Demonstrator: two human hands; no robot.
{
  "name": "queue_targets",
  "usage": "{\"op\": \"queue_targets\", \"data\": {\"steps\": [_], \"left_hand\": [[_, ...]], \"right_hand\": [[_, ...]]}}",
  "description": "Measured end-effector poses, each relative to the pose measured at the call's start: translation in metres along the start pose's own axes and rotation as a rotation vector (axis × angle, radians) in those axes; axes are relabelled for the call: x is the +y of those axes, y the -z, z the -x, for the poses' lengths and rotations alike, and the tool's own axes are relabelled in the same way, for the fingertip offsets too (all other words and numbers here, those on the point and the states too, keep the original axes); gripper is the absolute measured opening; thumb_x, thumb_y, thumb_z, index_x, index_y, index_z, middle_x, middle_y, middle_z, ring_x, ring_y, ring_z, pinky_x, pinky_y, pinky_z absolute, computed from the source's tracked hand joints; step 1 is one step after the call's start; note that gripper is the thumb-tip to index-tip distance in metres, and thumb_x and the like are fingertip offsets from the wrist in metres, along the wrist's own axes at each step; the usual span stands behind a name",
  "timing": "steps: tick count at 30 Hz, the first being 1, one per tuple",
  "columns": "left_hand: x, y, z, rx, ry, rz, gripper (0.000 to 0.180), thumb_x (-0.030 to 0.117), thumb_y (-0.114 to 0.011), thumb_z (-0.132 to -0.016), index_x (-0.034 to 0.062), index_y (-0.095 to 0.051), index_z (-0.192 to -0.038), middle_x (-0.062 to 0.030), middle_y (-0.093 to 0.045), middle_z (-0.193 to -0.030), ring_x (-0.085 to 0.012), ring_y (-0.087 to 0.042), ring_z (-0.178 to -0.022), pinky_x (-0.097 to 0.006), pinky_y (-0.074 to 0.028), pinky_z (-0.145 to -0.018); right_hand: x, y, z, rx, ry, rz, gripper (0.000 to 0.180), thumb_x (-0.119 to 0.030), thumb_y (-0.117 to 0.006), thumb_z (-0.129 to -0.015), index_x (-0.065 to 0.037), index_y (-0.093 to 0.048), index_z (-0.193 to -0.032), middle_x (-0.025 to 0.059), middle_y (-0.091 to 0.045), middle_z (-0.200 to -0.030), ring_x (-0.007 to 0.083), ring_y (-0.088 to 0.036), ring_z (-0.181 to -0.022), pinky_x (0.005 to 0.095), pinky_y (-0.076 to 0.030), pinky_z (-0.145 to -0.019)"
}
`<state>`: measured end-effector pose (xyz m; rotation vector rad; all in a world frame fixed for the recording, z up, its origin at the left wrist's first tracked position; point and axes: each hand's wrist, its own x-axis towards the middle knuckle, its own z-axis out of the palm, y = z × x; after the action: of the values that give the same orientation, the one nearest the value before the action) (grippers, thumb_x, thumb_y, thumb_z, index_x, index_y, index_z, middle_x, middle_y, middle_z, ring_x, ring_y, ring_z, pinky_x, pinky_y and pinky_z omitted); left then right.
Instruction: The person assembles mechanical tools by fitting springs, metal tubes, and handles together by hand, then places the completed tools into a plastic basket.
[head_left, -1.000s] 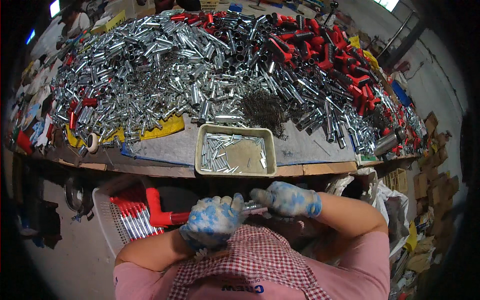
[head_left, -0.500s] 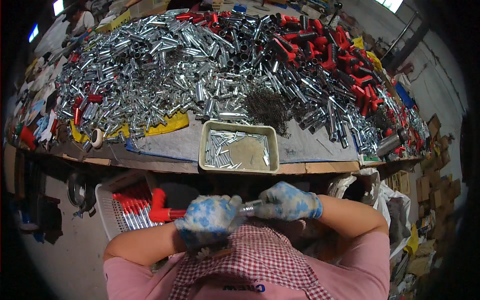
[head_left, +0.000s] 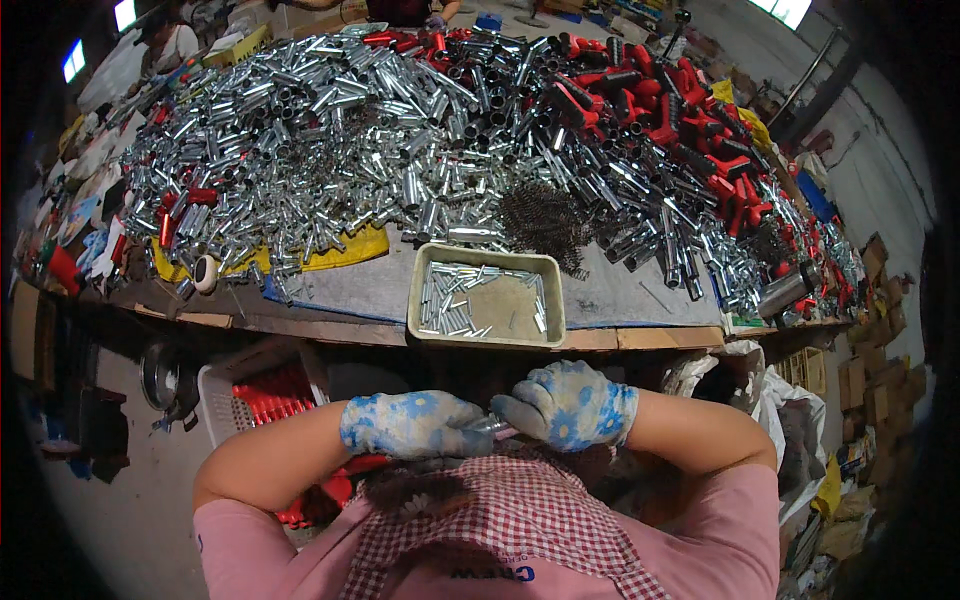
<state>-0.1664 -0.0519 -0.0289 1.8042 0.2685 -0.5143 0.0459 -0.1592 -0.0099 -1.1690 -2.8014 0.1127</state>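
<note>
My left hand (head_left: 412, 424), in a white glove with blue flowers, is closed around a silver metal tube (head_left: 502, 430). Only a short length of the tube shows, in the gap between my hands. My right hand (head_left: 572, 406), gloved alike, has its fingers curled and closed on the tube's other end. Below my left wrist a red handle (head_left: 365, 463) partly shows; whether it joins the tube is hidden. Both hands are in front of my checked apron, below the table edge. Beyond them a cream tray (head_left: 410, 300) at the table's front holds small silver pins.
A heap of silver tubes (head_left: 300, 130) covers much of the table, with red-and-black grips (head_left: 690, 130) at right and a pile of dark springs (head_left: 545, 220). A white basket (head_left: 215, 405) of red parts stands at my left, white sacks (head_left: 790, 420) at right. Another person (head_left: 400, 12) is across the table.
The red handle that stuck out left of my left hand has swung down under my wrist. My left forearm has shifted slightly outward, and the hands remain close together. A person has appeared across the table.
</note>
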Motion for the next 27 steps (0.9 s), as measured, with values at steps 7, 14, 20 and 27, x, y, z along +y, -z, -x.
{"op": "queue_targets", "data": {"steps": [7, 14, 20, 27], "left_hand": [[-0.002, -0.047, -0.004, 0.501, 0.000, -0.740, 0.024, 0.022, -0.056, -0.086, 0.0040, -0.060, -0.101, -0.0132, -0.067, -0.089, -0.0312, -0.067, -0.077, -0.040, -0.052, -0.068], [-0.015, -0.028, -0.002, 0.413, -0.017, -0.482, 0.030, 0.028, -0.059, -0.088, -0.0001, -0.062, -0.100, -0.0133, -0.067, -0.088, -0.0283, -0.066, -0.074, -0.037, -0.051, -0.067], [-0.018, -0.009, -0.008, -0.091, 0.059, 0.230, 0.049, 0.041, -0.062, -0.089, -0.0001, -0.059, -0.117, -0.0161, -0.064, -0.084, -0.0154, -0.058, -0.083, -0.030, -0.045, -0.076], [0.001, -0.041, -0.004, 0.376, 0.021, -0.531, 0.032, 0.036, -0.057, -0.088, 0.0058, -0.062, -0.100, -0.0149, -0.066, -0.080, -0.0331, -0.064, -0.070, -0.041, -0.052, -0.062]], "right_hand": [[0.002, -0.046, 0.002, 0.032, -0.239, -1.023, 0.039, -0.039, -0.061, -0.089, -0.002, -0.066, -0.099, 0.0151, -0.065, -0.073, 0.0216, -0.060, -0.053, 0.0393, -0.048, -0.049], [-0.002, -0.035, -0.001, 0.330, -0.254, -0.399, 0.049, -0.042, -0.063, -0.084, -0.004, -0.060, -0.113, 0.0144, -0.065, -0.083, 0.0255, -0.063, -0.068, 0.0354, -0.051, -0.053], [0.003, -0.020, 0.003, -0.043, 0.043, -0.107, 0.037, -0.034, -0.062, -0.083, -0.003, -0.061, -0.104, 0.0137, -0.062, -0.074, 0.0320, -0.063, -0.066, 0.0409, -0.050, -0.052], [-0.004, -0.052, 0.023, -0.183, -0.226, -0.300, 0.030, -0.035, -0.060, -0.084, -0.007, -0.061, -0.095, 0.0142, -0.063, -0.071, 0.0322, -0.064, -0.063, 0.0425, -0.049, -0.051]]}}
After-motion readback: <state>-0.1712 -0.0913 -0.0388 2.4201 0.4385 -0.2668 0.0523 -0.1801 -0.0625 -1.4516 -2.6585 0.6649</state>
